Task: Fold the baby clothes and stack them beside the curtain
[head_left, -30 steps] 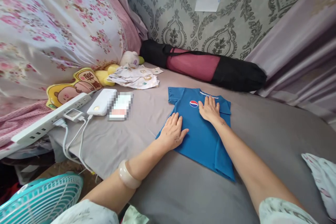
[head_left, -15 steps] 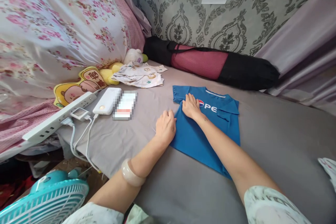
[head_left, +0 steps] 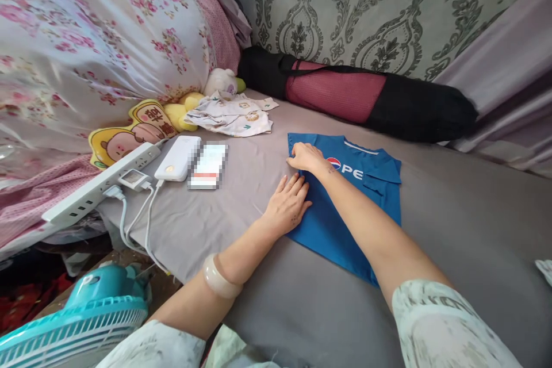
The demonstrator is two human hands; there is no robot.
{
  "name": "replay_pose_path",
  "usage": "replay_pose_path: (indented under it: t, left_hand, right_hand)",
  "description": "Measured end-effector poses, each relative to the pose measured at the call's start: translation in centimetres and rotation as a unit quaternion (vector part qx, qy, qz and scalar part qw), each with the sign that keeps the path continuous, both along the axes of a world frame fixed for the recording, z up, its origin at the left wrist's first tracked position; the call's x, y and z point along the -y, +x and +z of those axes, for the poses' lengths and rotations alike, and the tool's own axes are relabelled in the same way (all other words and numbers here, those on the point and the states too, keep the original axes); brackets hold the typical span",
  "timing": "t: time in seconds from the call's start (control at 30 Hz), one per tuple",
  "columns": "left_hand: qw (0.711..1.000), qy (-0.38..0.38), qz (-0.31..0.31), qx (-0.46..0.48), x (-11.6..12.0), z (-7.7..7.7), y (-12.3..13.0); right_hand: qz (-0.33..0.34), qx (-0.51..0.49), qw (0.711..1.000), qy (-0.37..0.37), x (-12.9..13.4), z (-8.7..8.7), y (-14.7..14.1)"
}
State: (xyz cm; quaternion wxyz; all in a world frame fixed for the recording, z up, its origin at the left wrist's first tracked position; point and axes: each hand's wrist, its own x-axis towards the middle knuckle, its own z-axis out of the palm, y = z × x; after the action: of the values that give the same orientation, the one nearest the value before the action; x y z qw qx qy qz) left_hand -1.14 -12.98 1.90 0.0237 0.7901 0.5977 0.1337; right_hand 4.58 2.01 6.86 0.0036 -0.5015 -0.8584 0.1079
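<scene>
A blue T-shirt (head_left: 332,224) with a round logo and white letters lies on the grey bed sheet (head_left: 267,293), its right-hand sleeve folded in over the front. My left hand (head_left: 288,204) rests flat across the shirt's left edge, fingers spread. Just above it, my right hand (head_left: 307,158) has its fingers bent together at the outer edge of the left-hand sleeve, pinching the cloth. My right forearm crosses over the shirt and hides part of its front and the lettering.
Left of the shirt lie a phone (head_left: 209,167), a white power bank (head_left: 177,158) and a power strip (head_left: 103,184) with cables. Behind are a patterned garment (head_left: 233,115), plush toys and a long black-and-red bag (head_left: 336,92). A turquoise fan (head_left: 86,310) stands lower left.
My left hand has gone from a closed grip at the shirt's edge to lying flat on it. My right hand has shifted left to the sleeve's edge. The view has tilted slightly down.
</scene>
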Motion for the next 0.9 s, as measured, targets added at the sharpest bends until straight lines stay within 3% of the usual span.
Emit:
replay_pose_path:
  t: [0.13, 0.2, 0.3, 0.4, 0.5, 0.57, 0.67, 0.77, 0.9]
  left_hand:
    - [0.999, -0.027, 0.029, -0.007, 0.3, -0.4, 0.1]
    - [0.999, -0.029, 0.042, -0.007, 0.5, -0.3, 0.2]
    - [0.998, -0.032, 0.051, -0.007, 0.7, -0.2, 0.2]
    - [0.998, -0.042, 0.049, -0.005, 0.7, 0.1, 0.2]
    - [0.999, -0.019, 0.037, -0.003, 0.6, 0.4, 0.1]
    - [0.999, 0.023, 0.026, 0.002, 0.5, 0.6, 0.2]
    - [0.998, 0.062, -0.003, 0.007, 0.4, 0.4, 0.5]
    - [0.999, 0.032, -0.017, -0.006, 0.5, -0.2, 0.8]
    - [1.000, -0.017, -0.005, -0.025, 0.7, -0.9, 0.9]
  right_hand:
    - [-0.069, -0.110, 0.991, -0.027, -1.5, -1.0, -0.2]
    - [-0.143, -0.229, 0.959, -0.087, -2.2, -2.1, -0.1]
    - [-0.242, -0.367, 0.883, -0.166, -2.4, -3.5, -0.1]
    - [-0.222, -0.417, 0.859, -0.196, -1.9, -3.8, 0.0]
    - [-0.158, -0.415, 0.875, -0.191, -1.9, -3.1, 1.1]
    - [-0.155, -0.372, 0.912, -0.083, -2.5, -3.0, 2.3]
    - [-0.142, -0.227, 0.960, 0.087, -3.5, -3.9, 4.2]
    - [-0.097, -0.096, 0.987, 0.088, -3.9, -5.3, 4.9]
    - [-0.084, -0.025, 0.995, 0.044, -3.9, -6.1, 4.6]
